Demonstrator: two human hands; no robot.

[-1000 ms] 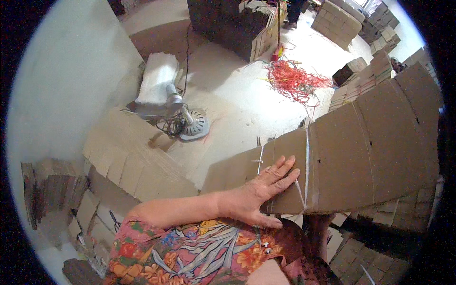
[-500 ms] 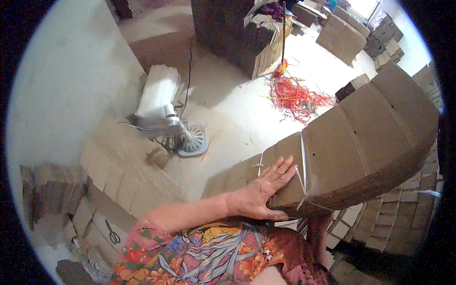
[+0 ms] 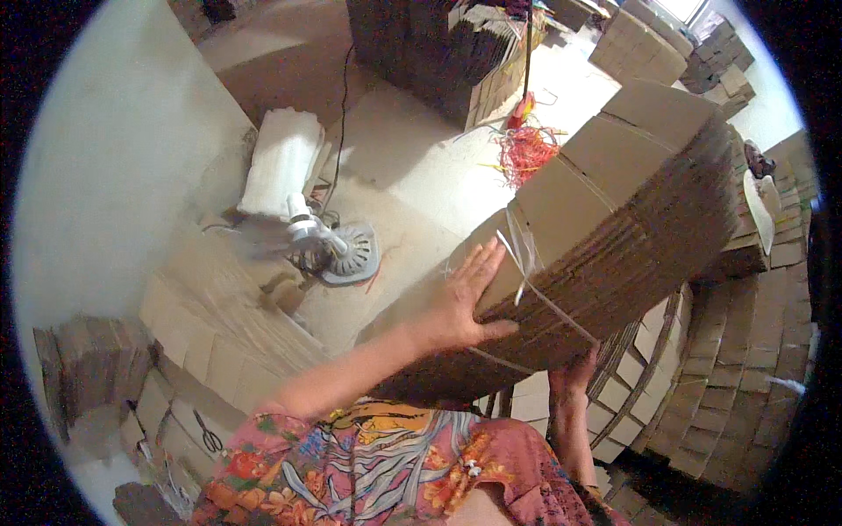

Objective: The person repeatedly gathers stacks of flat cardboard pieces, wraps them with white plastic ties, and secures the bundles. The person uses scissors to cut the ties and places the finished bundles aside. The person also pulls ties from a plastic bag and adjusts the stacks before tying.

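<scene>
Lifting is the step in hand, to judge by the pose: 1 strapped bundle of flattened cardboard boxes point(image 3: 605, 219) is tilted up off the stacks, its far end high at the right, its near end low by the person's chest. The left hand point(image 3: 469, 298) lies flat on the bundle's near top face, fingers point(image 3: 482, 263) spread apart and thumb hooked over the edge, pressing rather than gripping. The right hand point(image 3: 574, 373) is under the bundle's near right side; only its back and wrist show, so whether its fingers are curled or flat I cannot tell.

The next move, as I judge it, calls for a firm hold from below and a steady top hand, since the load is bulky and slants; the sheets could slide against each other if the strap point(image 3: 526, 263) slackens.

The bundle is brown corrugated board, its side showing many thin fluted layers, its top face smooth and creased into panels. The pale plastic strap binds it crosswise near the left hand. Right and near, more cardboard stacks point(image 3: 737, 386) rise in stepped rows. Left, loose flat sheets point(image 3: 210, 324) lie on the concrete floor point(image 3: 412, 167). Beyond them stands a small floor fan point(image 3: 338, 250), and far off a tangle of red strapping point(image 3: 526, 145).
</scene>
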